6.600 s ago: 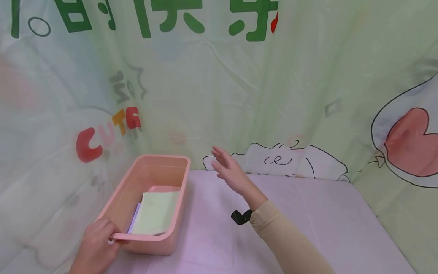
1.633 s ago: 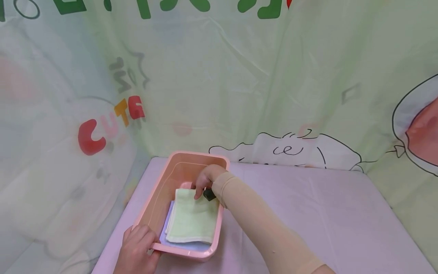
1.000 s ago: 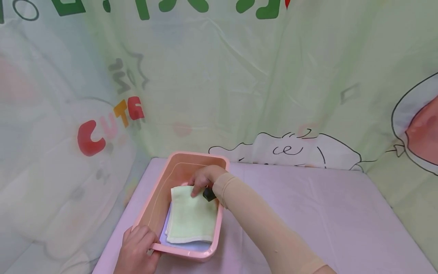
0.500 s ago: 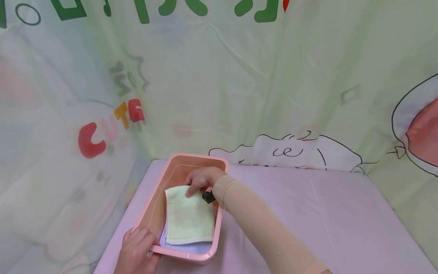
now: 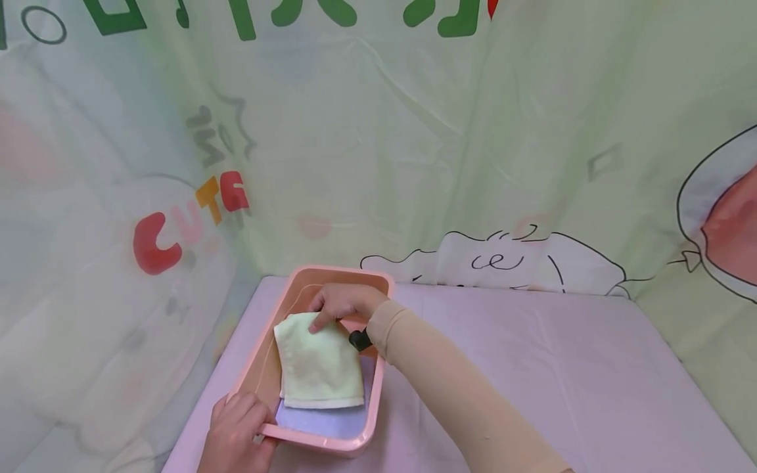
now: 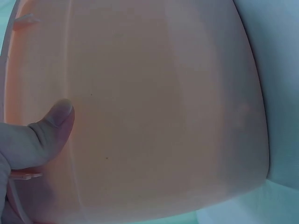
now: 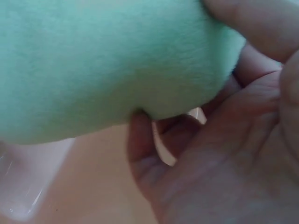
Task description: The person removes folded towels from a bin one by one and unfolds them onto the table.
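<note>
A pale green folded towel [image 5: 322, 368] is raised at its far edge inside a pink plastic bin [image 5: 372, 414]. My right hand [image 5: 343, 303] pinches that far edge, thumb on top and fingers underneath. Close up in the right wrist view, the soft towel [image 7: 107, 70] sits between the thumb and fingers of the hand [image 7: 224, 154]. Under it, a lavender cloth [image 5: 322, 422] lies flat on the bin's floor. My left hand [image 5: 239, 433] grips the bin's near-left rim, and its thumb [image 6: 58, 116] lies against the outer wall [image 6: 149, 112] in the left wrist view.
The bin stands on a lavender-covered table [image 5: 503, 368], towards its left side. A printed pale green curtain [image 5: 378, 151] hangs behind the table and along its sides. A black wrist camera [image 5: 359, 339] hangs below my right wrist, within the bin's right side.
Earlier, my right hand was open above the table; it then reached into the bin and took the green towel's edge. The towel has shifted left and up, baring more lavender cloth.
</note>
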### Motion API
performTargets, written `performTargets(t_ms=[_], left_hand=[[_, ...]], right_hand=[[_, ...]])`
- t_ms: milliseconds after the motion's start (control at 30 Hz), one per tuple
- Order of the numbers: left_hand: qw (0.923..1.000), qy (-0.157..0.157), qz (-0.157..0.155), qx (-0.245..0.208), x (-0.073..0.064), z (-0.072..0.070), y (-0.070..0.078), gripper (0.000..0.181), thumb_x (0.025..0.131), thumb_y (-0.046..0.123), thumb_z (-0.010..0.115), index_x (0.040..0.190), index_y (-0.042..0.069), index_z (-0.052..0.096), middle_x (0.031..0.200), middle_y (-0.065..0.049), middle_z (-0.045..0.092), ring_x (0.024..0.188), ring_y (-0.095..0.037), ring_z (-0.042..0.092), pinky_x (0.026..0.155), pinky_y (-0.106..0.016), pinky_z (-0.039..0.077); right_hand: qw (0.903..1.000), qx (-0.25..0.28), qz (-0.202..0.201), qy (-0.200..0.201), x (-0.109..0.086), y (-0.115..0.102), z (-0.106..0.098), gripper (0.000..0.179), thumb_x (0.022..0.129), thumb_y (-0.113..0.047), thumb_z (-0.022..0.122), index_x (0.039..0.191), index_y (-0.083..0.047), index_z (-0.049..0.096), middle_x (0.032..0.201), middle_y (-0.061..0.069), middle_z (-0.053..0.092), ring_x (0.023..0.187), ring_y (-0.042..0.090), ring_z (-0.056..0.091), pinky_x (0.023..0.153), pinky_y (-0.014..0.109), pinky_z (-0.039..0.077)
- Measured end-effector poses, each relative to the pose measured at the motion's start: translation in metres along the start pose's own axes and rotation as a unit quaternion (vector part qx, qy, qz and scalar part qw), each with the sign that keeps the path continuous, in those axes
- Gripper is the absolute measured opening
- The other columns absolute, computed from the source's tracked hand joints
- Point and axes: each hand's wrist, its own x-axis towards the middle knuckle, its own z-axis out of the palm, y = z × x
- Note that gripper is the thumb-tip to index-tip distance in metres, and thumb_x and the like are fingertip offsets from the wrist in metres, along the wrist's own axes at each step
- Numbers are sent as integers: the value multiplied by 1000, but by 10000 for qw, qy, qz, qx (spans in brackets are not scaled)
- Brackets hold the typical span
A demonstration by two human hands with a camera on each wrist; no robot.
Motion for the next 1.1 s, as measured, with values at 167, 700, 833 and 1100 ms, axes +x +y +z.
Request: performTargets(t_ms=[167,700,833,1100], left_hand=[[9998,141,104,-112,-1,2,-2,50,46,0,91,71,29,57,74,19,46,70,-1,46,83,-31,33],[9989,300,346,-113,-4,2,-7,49,42,1,86,70,27,56,74,17,46,70,-4,47,78,-35,36],[9992,240,319,-57,-5,0,-6,48,44,2,87,70,27,56,74,18,47,71,-3,47,81,-32,34],[9995,190,241,-54,-1,0,-5,51,43,-1,91,70,27,57,75,18,48,72,-4,49,81,-35,36]], right_hand=[[9996,-197,-49,170,-2,-4,-4,5,92,-22,86,97,-21,85,97,-2,78,92,15,69,83,30,63],[9983,-30,-512,292,-16,-12,-7,13,91,-25,86,104,-28,85,107,-10,79,99,11,70,85,27,59],[9977,-5,-593,323,-20,-18,-8,16,92,-24,86,107,-30,85,111,-11,79,99,11,71,85,28,60],[9947,-16,-729,726,-28,-32,-21,14,90,-22,87,104,-22,85,104,-8,77,95,12,67,79,26,58]])
